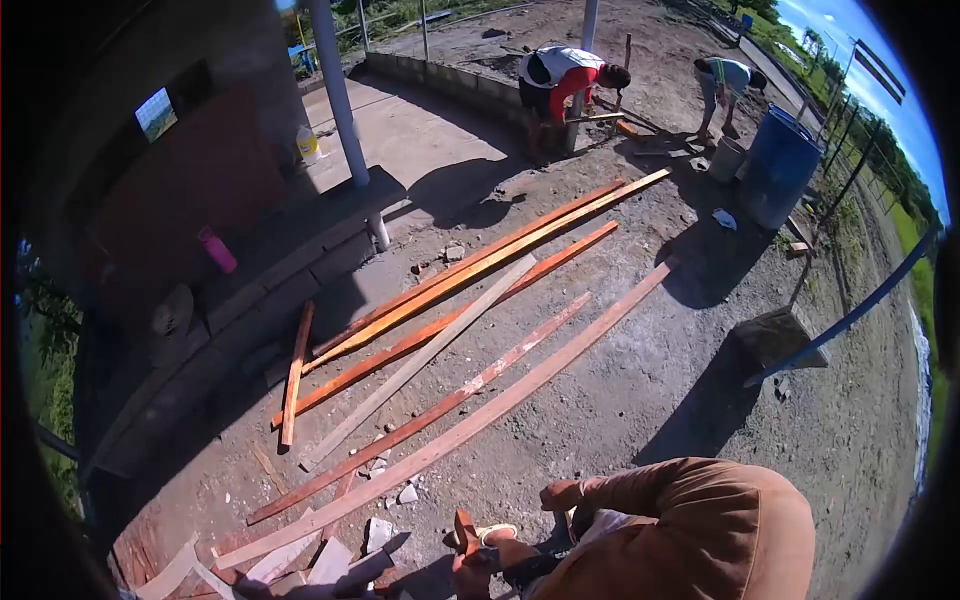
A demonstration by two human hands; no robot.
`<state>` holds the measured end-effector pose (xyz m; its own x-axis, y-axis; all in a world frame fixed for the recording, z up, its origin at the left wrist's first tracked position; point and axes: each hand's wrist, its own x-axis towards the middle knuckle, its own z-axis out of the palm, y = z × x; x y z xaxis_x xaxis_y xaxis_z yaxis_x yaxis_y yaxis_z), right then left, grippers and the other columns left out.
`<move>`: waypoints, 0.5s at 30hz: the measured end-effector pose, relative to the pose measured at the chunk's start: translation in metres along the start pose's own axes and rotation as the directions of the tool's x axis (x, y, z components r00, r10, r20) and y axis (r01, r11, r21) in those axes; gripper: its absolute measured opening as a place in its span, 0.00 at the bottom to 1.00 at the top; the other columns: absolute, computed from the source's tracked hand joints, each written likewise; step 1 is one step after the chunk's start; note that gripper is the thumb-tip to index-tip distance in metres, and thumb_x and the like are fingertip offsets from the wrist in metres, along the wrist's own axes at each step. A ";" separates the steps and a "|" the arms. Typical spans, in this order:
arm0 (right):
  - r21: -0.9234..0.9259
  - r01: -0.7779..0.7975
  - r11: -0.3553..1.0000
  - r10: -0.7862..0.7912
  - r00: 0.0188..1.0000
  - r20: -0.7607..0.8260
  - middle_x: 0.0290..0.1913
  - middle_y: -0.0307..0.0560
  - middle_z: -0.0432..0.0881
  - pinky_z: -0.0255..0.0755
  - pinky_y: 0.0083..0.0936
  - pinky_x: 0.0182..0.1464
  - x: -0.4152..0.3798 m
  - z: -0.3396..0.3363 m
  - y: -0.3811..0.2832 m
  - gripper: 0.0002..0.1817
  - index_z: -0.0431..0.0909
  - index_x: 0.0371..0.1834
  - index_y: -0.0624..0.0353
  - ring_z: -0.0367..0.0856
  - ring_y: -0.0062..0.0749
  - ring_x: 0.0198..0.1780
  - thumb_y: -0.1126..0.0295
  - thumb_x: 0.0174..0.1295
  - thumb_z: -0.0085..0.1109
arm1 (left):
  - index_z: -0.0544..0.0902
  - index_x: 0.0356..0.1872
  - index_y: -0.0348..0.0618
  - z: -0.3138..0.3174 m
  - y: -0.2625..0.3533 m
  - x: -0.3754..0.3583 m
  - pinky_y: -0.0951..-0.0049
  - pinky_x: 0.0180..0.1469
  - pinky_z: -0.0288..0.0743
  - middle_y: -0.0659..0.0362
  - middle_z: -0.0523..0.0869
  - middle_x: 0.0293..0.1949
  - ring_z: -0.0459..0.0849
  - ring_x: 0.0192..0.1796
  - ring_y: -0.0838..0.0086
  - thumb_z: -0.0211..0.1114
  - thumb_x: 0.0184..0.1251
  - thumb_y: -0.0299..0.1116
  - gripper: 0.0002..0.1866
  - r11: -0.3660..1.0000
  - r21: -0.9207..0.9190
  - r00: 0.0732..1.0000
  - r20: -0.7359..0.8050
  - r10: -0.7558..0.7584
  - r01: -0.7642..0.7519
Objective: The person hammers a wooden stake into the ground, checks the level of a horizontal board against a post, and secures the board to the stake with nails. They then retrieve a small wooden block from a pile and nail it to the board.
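Note:
At the bottom edge, my left hand is closed around a short reddish-brown piece of wood, which sticks up from the fingers. Farther right, my right hand reaches out of a brown sleeve with its fingers curled. Whatever it may hold is hidden. A foot in a light sandal shows between the hands. Just left of them lie broken blocks and wood offcuts. The long pinkish plank stretches away across the ground, beside a thinner reddish strip.
More boards lie on the gravel ahead. Two people, one in a red-sleeved top and one in a light top, bend over farther off. A blue drum, a bucket and a shovel stand right; a low wall runs left.

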<state>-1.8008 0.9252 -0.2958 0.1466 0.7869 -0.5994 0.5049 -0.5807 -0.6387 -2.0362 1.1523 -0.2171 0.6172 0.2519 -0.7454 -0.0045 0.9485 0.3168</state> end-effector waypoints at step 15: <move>0.781 -0.272 0.562 0.676 0.695 -0.244 0.31 0.46 0.82 0.78 0.26 0.32 -0.261 -0.159 0.125 0.18 0.76 0.45 0.63 0.81 0.31 0.29 0.59 0.62 0.50 | 0.65 0.55 0.39 0.312 -0.042 0.069 0.69 0.22 0.78 0.49 0.79 0.37 0.82 0.23 0.63 0.57 0.52 0.12 0.26 0.614 0.762 0.977 0.193 0.093 -0.209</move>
<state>-1.6405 0.6806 -0.1431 0.6508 0.2057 -0.7308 -0.4209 -0.7034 -0.5728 -1.7480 1.0697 -0.0985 0.7545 0.2967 -0.5853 0.4674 0.3830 0.7967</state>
